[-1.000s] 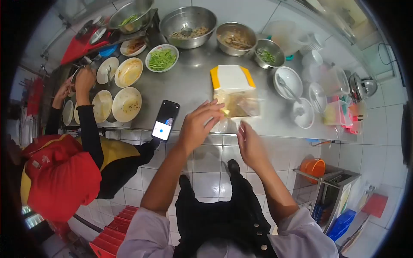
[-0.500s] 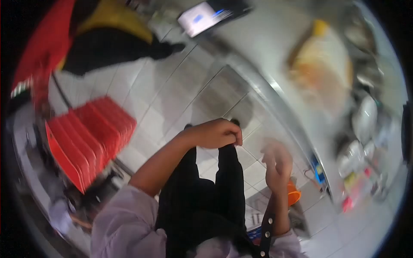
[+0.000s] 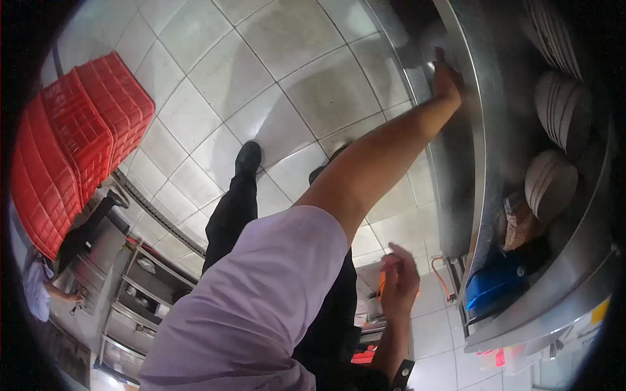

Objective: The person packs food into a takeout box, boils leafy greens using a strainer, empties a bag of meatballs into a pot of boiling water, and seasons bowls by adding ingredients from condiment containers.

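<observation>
My left hand is at the end of an outstretched arm, at the dark lower level of a steel shelf unit. Its fingers are dim and partly hidden. A pale, shiny patch lies close to the fingertips, and I cannot make out what it is or whether the hand touches it. Lower down, my right hand hangs over the floor with loosely bent fingers apart and nothing in them. Stacks of white dishes stand on the shelf, to the right of my left hand.
Stacked red plastic crates stand at the left on the tiled floor. A blue item and a brown packet sit on the shelf. Metal racks are lower left, near another person's sleeve. An orange hose hangs by the shelf.
My left hand has moved from above my legs up and right to the shelf. The view has shifted from the countertop down to the shelf below; my right hand remains low.
</observation>
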`<state>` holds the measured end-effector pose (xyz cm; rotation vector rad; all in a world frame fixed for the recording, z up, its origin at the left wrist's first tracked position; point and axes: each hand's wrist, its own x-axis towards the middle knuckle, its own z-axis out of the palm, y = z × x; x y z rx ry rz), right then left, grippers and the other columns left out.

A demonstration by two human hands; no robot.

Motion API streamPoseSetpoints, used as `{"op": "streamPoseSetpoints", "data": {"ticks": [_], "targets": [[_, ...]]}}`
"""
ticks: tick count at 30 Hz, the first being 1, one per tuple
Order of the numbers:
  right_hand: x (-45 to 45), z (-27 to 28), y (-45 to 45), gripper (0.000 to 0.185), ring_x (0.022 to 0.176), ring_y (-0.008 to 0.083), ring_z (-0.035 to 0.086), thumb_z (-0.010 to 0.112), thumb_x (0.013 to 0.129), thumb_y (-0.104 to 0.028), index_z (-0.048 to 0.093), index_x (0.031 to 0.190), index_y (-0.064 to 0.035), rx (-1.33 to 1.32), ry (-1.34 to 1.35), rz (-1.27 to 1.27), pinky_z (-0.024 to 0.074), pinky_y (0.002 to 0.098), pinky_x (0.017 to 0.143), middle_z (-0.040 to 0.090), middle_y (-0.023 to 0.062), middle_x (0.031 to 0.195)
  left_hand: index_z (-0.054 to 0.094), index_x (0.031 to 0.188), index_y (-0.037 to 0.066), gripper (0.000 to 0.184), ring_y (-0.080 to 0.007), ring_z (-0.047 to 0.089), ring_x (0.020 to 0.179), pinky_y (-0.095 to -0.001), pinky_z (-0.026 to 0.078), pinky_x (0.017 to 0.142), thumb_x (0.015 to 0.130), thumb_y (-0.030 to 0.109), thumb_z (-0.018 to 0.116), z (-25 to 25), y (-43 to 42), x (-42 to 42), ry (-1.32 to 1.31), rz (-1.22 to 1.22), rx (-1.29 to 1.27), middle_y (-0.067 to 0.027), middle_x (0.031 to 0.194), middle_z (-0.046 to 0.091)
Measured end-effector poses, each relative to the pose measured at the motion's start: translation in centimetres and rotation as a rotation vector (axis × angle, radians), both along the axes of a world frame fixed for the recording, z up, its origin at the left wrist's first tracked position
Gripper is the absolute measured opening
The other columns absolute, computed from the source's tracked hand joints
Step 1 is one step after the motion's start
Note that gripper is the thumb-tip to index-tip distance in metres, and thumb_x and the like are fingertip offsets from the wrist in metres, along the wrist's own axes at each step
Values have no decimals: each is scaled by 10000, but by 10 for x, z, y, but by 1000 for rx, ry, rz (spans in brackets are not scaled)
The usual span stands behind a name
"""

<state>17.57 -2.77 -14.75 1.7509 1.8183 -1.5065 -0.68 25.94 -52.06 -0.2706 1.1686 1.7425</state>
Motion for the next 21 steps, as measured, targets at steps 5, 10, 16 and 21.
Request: {"op": "streamPoseSetpoints", "data": {"ticks": [5,10,16,21], "targets": [[-22,-21,40,258,884,137,648,593,1039,-162,659,1196,32,71,103,-198,524,274,806,700,130,1129,523,1337,17,362,-311,671,1102,-483,617,842,1009,147,604,86,-118,-25,-219,43,-101,-176,1311,579],[-57,-124,41,516,1041,231,679,665,1007,-216,518,1449,7,-301,551,-850,564,330,846,565,151,1373,363,1394,39,482,-399,679,1125,-560,622,904,1024,275,564,166,-318,-40,-158,53,-303,-168,1194,541],[-127,-135,-53,447,993,248,713,706,986,-234,571,1348,-10,-602,238,-705,590,324,803,696,120,1154,413,1303,-2,350,-394,642,1172,-546,622,927,990,118,514,232,-459,-46,-151,80,-434,-180,1219,533],[-92,-22,-92,314,848,221,753,687,990,-190,679,1135,88,-574,138,-398,619,306,699,738,150,999,432,1336,-106,416,-333,666,1145,-474,648,867,967,71,508,310,-490,-71,-85,127,-501,-213,1247,578]]}}
